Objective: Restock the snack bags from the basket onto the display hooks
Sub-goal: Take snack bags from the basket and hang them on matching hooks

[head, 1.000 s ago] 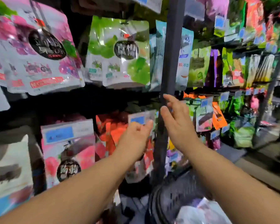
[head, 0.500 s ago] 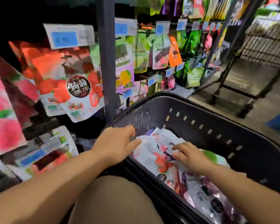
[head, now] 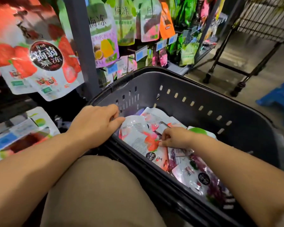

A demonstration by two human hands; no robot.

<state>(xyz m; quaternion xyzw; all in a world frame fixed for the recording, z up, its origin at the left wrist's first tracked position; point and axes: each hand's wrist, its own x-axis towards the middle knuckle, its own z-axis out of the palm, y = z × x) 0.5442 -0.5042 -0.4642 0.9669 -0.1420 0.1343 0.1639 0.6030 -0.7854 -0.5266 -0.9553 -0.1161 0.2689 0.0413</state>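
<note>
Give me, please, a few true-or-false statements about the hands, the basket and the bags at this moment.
The dark grey slotted plastic basket holds snack bags. True.
The right hand is hanging a bag on a hook. False: it pinches a white strawberry-print snack bag inside the basket.
The left hand is at the basket's near rim. True.
Only strawberry bags lie in the basket. False: a purple grape-print bag lies there too.

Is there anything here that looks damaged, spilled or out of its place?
Nothing looks damaged or spilled. The snack bags in the basket lie in a loose, overlapping heap, some face down, and the strawberry bags on the display hang slightly tilted.
</note>
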